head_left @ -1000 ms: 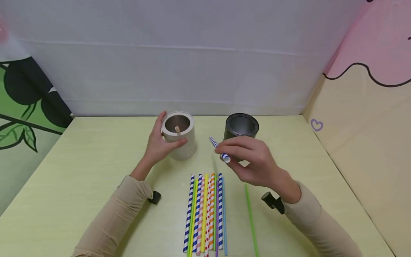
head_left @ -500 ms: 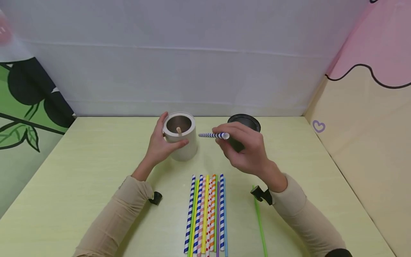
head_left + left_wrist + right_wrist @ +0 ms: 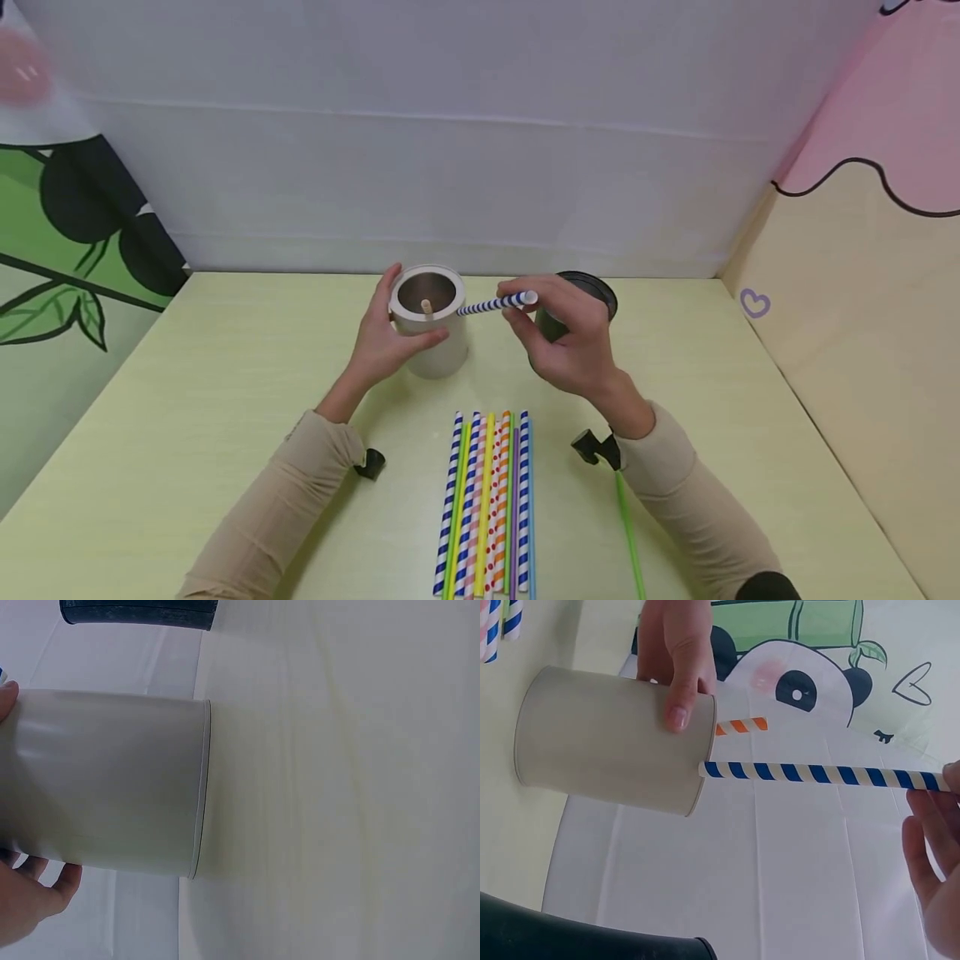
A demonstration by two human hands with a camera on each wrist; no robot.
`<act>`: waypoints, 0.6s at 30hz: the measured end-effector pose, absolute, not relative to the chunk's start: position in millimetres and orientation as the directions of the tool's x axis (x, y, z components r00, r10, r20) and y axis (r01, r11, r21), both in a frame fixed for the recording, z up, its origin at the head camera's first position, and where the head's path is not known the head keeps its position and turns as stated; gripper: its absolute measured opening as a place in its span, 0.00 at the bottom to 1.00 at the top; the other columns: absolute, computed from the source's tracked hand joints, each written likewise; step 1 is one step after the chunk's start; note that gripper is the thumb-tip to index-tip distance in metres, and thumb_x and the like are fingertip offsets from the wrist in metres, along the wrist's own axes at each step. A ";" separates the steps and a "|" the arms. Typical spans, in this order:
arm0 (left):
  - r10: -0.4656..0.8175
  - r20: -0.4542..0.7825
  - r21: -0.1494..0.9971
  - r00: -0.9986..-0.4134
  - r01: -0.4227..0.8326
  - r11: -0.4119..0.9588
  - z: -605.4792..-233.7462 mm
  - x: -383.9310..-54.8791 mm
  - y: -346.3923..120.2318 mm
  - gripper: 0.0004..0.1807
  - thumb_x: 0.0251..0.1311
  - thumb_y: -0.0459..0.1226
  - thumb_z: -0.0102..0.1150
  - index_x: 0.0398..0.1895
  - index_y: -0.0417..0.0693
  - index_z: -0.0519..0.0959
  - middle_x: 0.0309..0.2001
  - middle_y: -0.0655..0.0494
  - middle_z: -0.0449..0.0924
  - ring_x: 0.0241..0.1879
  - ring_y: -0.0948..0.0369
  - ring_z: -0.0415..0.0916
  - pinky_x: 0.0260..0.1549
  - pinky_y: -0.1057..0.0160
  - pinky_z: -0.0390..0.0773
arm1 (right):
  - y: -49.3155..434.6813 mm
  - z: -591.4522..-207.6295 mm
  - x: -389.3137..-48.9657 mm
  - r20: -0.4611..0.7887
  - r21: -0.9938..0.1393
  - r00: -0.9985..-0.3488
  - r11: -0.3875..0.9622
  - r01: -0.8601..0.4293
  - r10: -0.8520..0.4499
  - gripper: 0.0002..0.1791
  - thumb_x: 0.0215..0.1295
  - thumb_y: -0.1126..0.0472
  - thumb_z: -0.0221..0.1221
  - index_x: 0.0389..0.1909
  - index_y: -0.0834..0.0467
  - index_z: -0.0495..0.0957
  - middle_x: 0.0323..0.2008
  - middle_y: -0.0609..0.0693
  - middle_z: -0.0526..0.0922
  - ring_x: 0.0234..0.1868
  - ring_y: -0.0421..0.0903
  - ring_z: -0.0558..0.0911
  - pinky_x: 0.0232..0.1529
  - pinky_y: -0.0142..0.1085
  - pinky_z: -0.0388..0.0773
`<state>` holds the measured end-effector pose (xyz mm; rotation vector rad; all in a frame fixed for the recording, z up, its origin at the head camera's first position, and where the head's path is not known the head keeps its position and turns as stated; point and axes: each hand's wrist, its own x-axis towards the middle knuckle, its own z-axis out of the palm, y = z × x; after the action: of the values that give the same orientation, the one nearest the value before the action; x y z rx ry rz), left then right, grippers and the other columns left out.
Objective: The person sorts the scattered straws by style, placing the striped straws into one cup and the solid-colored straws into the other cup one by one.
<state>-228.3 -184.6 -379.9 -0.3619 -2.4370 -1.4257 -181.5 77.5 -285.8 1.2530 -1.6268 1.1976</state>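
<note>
One pale cup (image 3: 441,360): mouth upward, in my left hand (image 3: 378,346), thumb on the near side, fingers curled round the far side. Whether its base bears on the table (image 3: 247,392), I cannot tell. Contents: one orange-striped straw (image 3: 742,726), its end standing proud of the rim.

One blue-striped straw (image 3: 495,306): pinched between thumb and fingers of my right hand (image 3: 573,337), close to its near end; far end at the pale cup's rim, on the right side. Touching or just apart: not clear.

Step in hand, in my judgement: getting the blue-striped straw's tip over the lip. Best done by lifting the pinch so the straw stands steeper, clearing the rim before lowering, with my left hand steadying the wall. A light pinch should spare the tube from creasing.

One dark cup (image 3: 602,289): behind my right hand, which hides much of it; contents not made out.

One row of mixed straws (image 3: 483,500), striped, dotted and plain, laid side by side nearer me. One green straw (image 3: 630,533), apart, to the right.
</note>
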 end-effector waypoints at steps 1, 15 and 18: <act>0.066 0.375 0.803 -0.925 0.360 0.476 -380.4 -228.3 -184.7 0.62 0.40 0.48 0.78 0.76 0.59 0.47 0.70 0.54 0.59 0.66 0.53 0.60 0.60 0.41 0.64 | 76.9 -285.6 -182.7 0.932 -0.230 -0.245 0.089 -0.969 -0.268 0.11 0.64 0.63 0.60 0.40 0.68 0.81 0.37 0.59 0.85 0.35 0.46 0.81 0.37 0.34 0.77; 0.066 0.368 0.799 -0.927 0.352 0.487 -381.8 -228.3 -185.2 0.62 0.40 0.49 0.78 0.76 0.58 0.47 0.71 0.53 0.58 0.66 0.52 0.60 0.60 0.40 0.65 | 66.5 -283.2 -199.0 0.935 -0.308 -0.311 0.049 -0.950 -0.171 0.13 0.53 0.78 0.63 0.41 0.72 0.78 0.38 0.62 0.83 0.36 0.44 0.81 0.35 0.31 0.80; 0.064 0.367 0.800 -0.928 0.350 0.487 -380.8 -227.7 -185.4 0.62 0.40 0.49 0.78 0.76 0.56 0.47 0.71 0.53 0.58 0.66 0.53 0.60 0.60 0.41 0.64 | 61.1 -282.0 -205.4 0.924 -0.333 -0.338 0.060 -0.941 -0.178 0.13 0.53 0.78 0.63 0.42 0.71 0.79 0.38 0.62 0.84 0.36 0.45 0.82 0.34 0.32 0.81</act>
<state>-227.7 -185.4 -380.8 -0.3514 -2.4483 -1.4154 -205.4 61.1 -282.0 1.1422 -1.6191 1.3419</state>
